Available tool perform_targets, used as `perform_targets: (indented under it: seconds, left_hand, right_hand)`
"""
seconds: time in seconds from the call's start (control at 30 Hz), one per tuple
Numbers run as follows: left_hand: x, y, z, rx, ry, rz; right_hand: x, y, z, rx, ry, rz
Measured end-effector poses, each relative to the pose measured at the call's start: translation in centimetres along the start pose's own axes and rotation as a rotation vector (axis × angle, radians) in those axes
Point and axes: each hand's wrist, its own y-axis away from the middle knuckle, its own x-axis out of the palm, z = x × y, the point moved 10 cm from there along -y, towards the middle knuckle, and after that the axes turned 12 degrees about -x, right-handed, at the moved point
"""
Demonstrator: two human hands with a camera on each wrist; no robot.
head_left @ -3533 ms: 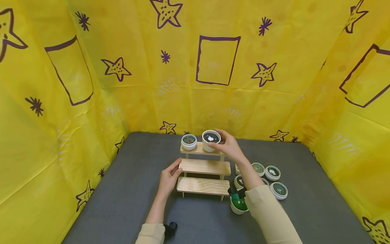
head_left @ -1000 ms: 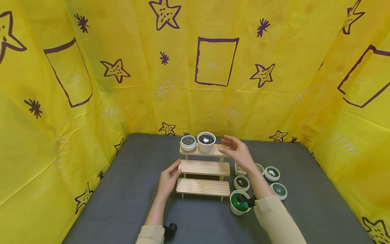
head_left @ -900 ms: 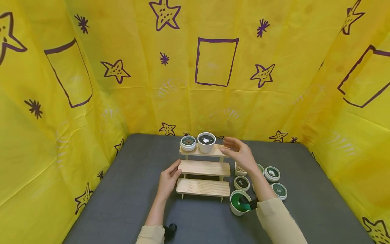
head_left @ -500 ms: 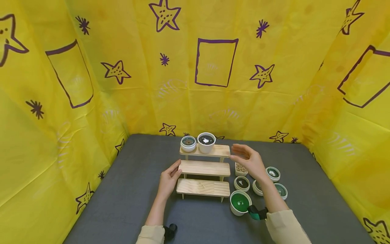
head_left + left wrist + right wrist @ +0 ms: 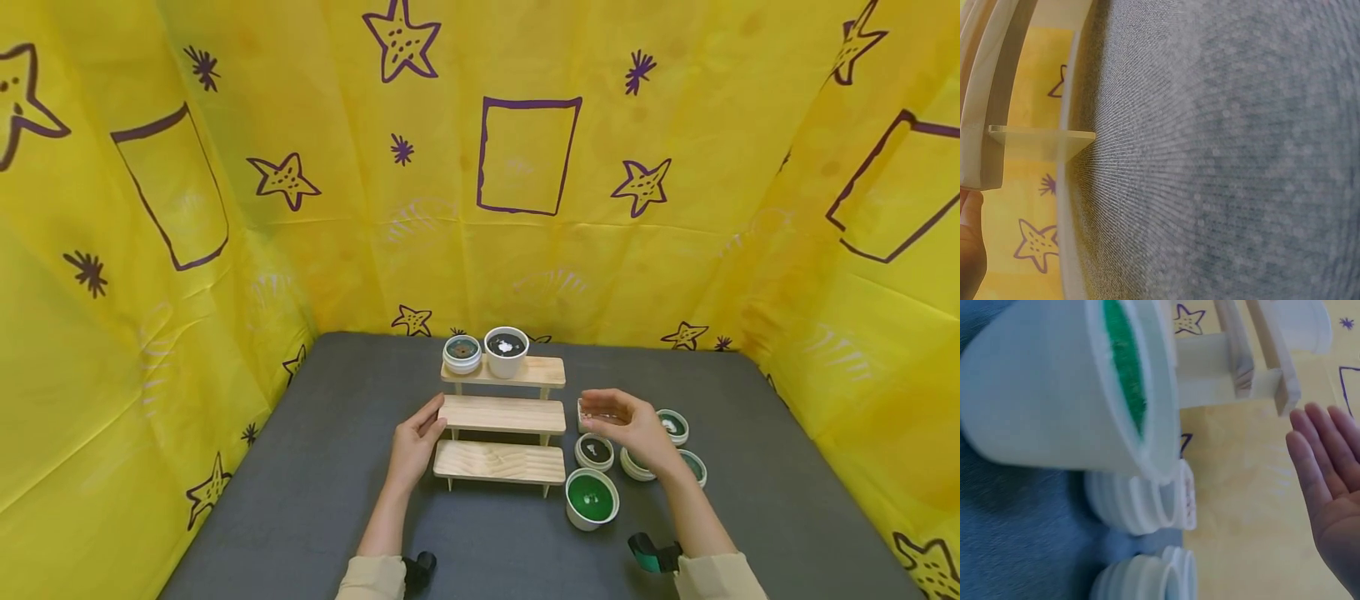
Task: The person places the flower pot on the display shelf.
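Observation:
In the head view a three-step wooden display shelf (image 5: 501, 414) stands at mid-table. On its top step, side by side, are a low white ribbed jar (image 5: 462, 365) with a dark green top and a taller white cup (image 5: 506, 367) with a black top and white patch. My left hand (image 5: 411, 444) touches the middle step's left end, its thumb by that end in the left wrist view. My right hand (image 5: 633, 427), fingers extended and holding nothing, hovers over a small square container (image 5: 582, 417), partly hiding it. Below the hand are a black-topped jar (image 5: 595, 452) and a green-filled cup (image 5: 588, 523).
More white ribbed jars (image 5: 637, 472) stand right of the shelf, partly behind the right forearm. One jar (image 5: 672, 425) has a white patch on its green top. Yellow cloth walls (image 5: 360, 250) with drawn stars enclose the dark grey table (image 5: 315, 467) at the back and sides.
My right hand has let go of the white cup, which now stands closer to the low jar on the top step. The hand has moved right and towards me; the left hand has stayed put.

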Motion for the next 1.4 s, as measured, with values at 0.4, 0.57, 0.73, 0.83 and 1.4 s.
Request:
perform_targets:
  seconds: [0.4,0.57,0.73,0.83,1.4]
  left_hand:
    - [0.0,0.0,0.1,-0.003,0.030,0.001]
    - [-0.1,0.0,0.0,-0.009,0.040,-0.006]
    - [0.0,0.0,-0.1,-0.004,0.029,0.000]
    - [0.1,0.0,-0.1,-0.011,0.038,0.005]
    - [0.1,-0.1,0.0,0.002,0.030,0.022]
  right_hand:
    - [1.2,3.1,-1.5,-0.061,-0.116,0.128]
    - [1.7,4.2,-2.6,-0.035,-0.160,0.206]
    - [2.3,5.2,-3.4,-0.016,-0.210,0.303]
    - [2.7,5.5,-3.7,-0.018,-0.239,0.348]
    - [4.3,7.2,-5.1,0.023,-0.461,0.508]
